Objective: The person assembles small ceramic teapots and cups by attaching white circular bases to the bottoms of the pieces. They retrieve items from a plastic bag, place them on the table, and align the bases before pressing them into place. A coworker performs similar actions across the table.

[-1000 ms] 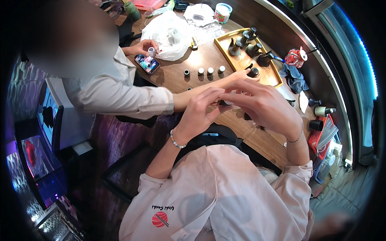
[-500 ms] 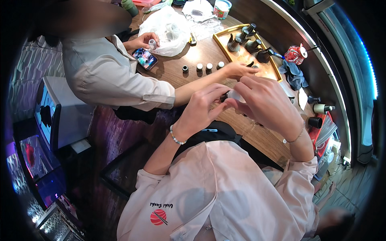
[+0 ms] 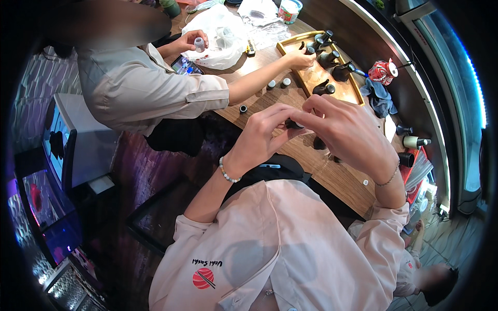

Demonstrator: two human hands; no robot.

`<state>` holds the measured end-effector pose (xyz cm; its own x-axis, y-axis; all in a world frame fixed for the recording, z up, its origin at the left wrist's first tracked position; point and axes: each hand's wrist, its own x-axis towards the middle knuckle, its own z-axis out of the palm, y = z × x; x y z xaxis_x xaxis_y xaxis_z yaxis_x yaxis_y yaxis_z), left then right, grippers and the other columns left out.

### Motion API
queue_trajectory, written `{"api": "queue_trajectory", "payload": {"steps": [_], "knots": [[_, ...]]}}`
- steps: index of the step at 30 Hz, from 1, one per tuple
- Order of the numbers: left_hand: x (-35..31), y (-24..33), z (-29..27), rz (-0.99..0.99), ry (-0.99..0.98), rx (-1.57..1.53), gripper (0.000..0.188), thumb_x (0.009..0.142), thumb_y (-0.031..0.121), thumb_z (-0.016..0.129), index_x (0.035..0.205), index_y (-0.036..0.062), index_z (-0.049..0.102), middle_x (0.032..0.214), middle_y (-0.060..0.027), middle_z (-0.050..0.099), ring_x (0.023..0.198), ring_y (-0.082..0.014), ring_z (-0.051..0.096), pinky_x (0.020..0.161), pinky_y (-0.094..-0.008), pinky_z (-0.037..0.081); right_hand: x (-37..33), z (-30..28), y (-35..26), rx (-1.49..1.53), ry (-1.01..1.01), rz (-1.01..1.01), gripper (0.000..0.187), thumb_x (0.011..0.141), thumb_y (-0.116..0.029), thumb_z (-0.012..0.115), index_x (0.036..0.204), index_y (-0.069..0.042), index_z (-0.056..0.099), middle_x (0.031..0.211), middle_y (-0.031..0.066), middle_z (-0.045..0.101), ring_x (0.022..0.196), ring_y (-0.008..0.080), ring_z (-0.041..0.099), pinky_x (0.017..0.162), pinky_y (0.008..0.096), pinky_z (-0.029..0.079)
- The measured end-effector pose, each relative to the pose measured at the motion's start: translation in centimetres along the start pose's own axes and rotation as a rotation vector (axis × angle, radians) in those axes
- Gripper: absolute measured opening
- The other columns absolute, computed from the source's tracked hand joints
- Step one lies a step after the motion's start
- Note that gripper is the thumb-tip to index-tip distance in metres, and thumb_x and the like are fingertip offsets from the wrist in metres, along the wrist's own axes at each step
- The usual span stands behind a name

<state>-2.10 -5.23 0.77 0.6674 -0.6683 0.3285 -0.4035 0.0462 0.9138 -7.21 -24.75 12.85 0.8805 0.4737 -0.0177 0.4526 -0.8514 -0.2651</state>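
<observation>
My left hand (image 3: 259,136) is closed on a small dark piece (image 3: 293,124), probably a cap or little bottle, mostly covered by fingers. My right hand (image 3: 348,129) meets it there, its fingers curled over the same spot. What the right fingers grip is hidden. Just beyond my hands, a dark spouted sauce bottle (image 3: 323,88) stands at the near edge of the wooden tray (image 3: 358,93). Another dark rounded thing (image 3: 319,143) shows under my right hand.
A co-worker at left holds a small clear bottle (image 3: 199,45); their other hand (image 3: 303,59) reaches into the tray among several dark bottles. Small white-topped containers (image 3: 286,82) stand on the table. A white plastic bag (image 3: 218,39), a phone (image 3: 185,66) and a red basket (image 3: 415,179) lie around.
The co-worker's arm has moved from beside my hands back to the tray's far left. The whitish, see-through piece between my hands no longer shows; my right fingers have closed in over it.
</observation>
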Motion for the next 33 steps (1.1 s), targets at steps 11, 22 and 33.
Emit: {"api": "queue_trajectory", "payload": {"steps": [11, 22, 33], "knots": [[0.0, 0.4, -0.4, -0.02, -0.017, 0.004, 0.036, 0.083, -0.009, 0.07, 0.119, -0.0057, 0.069, 0.116, -0.016, 0.071, 0.101, -0.0275, 0.073, 0.088, -0.0343, 0.063, 0.1, 0.0, 0.3, 0.033, 0.028, -0.019, 0.048, 0.078, -0.003, 0.072, 0.124, -0.015, 0.072, 0.101, 0.0047, 0.065, 0.084, 0.0266, 0.068, 0.07, 0.0391, 0.055], [-0.2, 0.1, -0.4, -0.03, -0.004, 0.015, 0.038, 0.086, -0.006, 0.072, 0.123, -0.0063, 0.068, 0.12, -0.0173, 0.07, 0.105, -0.0281, 0.074, 0.087, -0.0349, 0.065, 0.3, -0.2, 0.3, 0.051, 0.009, -0.008, 0.027, 0.083, -0.008, 0.078, 0.109, -0.009, 0.07, 0.092, 0.0059, 0.064, 0.085, 0.0278, 0.067, 0.069, 0.0407, 0.053], [-0.3, -0.2, -0.2, -0.007, 0.015, 0.007, 0.045, 0.081, -0.009, 0.074, 0.125, -0.0056, 0.068, 0.121, -0.0163, 0.071, 0.102, -0.0263, 0.075, 0.089, -0.0335, 0.063, 0.8, 2.0, 0.5, -0.134, 0.242, 0.033, 0.044, 0.085, -0.038, 0.083, 0.073, -0.007, 0.055, 0.065, 0.0057, 0.054, 0.063, 0.0269, 0.062, 0.055, 0.0402, 0.047]]}}
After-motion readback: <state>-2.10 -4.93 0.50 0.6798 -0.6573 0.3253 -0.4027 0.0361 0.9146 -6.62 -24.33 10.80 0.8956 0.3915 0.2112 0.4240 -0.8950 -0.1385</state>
